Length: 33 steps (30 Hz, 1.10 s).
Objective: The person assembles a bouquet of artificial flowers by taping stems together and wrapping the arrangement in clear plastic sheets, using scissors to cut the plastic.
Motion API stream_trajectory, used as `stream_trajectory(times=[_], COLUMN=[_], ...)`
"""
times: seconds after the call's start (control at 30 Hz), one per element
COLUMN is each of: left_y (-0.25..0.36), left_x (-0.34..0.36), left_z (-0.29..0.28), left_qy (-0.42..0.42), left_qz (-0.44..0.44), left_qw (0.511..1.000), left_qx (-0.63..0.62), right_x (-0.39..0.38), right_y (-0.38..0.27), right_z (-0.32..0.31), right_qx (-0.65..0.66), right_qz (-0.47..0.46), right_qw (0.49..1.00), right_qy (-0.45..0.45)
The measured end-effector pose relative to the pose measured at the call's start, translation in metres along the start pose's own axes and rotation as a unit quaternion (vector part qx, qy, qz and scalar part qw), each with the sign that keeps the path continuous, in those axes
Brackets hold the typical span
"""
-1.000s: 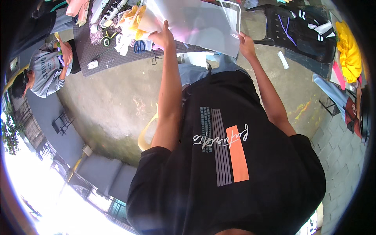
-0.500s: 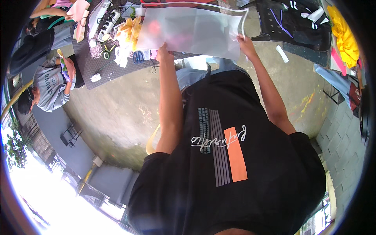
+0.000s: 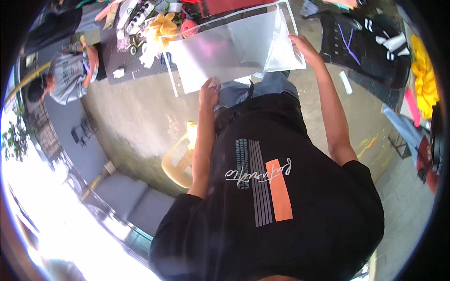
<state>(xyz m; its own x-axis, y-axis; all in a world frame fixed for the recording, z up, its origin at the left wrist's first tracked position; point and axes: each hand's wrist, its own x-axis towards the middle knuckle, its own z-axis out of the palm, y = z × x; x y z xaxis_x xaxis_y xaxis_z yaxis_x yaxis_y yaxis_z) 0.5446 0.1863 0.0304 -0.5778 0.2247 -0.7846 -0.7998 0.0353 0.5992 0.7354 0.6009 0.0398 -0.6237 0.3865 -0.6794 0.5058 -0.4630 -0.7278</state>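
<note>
In front of my body a translucent plastic sheet (image 3: 218, 49) with white border strips is held up, stretched out wide. My right hand (image 3: 304, 49) is closed on its right edge, thumb on top. At the near edge, left of the middle, my left hand (image 3: 209, 92) pinches the film between bent fingers. Through the film shows a blurred pink patch, and one white strip of the border hangs off the left side. Just past the sheet's far left corner lie an orange-yellow flower (image 3: 162, 26) and a round pinkish-red thing (image 3: 189, 28).
A dark table (image 3: 110, 58) on the left bears a white power strip (image 3: 140, 18) and green-handled scissors (image 3: 134, 48). To the right, a black chair (image 3: 340, 44) holds dark cloth. A cream plastic chair (image 3: 177, 164) stands behind my left arm. Another person (image 3: 70, 77) sits far left.
The sheet has tilted, its left side dropping nearer to me and its right side rising. My left hand has moved nearer and rightward. The view has shifted, showing more of the cream chair.
</note>
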Motion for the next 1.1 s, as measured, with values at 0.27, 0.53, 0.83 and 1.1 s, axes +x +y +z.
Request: stream_trajectory(times=[0.27, 0.53, 0.83, 1.1], left_y=[-0.007, -0.056, -0.125, -0.122], left_x=[-0.064, -0.083, -0.062, -0.076], left_z=[0.028, 0.036, 0.018, 0.036], left_qy=[0.055, 0.084, 0.057, -0.04], left_qz=[0.068, 0.01, -0.048, 0.006], left_qw=[0.994, 0.979, 0.959, 0.961], left_qx=[-0.066, -0.183, -0.273, -0.272], right_x=[0.024, 0.025, 0.028, 0.054], right_y=[-0.019, -0.045, -0.027, -0.005], right_z=[-0.022, -0.034, -0.021, -0.044], right_qx=[0.0, -0.057, -0.136, -0.34], right_qz=[0.012, 0.02, -0.035, -0.165], right_qw=[0.996, 0.995, 0.989, 0.924], right_qy=[-0.085, -0.085, -0.054, 0.052])
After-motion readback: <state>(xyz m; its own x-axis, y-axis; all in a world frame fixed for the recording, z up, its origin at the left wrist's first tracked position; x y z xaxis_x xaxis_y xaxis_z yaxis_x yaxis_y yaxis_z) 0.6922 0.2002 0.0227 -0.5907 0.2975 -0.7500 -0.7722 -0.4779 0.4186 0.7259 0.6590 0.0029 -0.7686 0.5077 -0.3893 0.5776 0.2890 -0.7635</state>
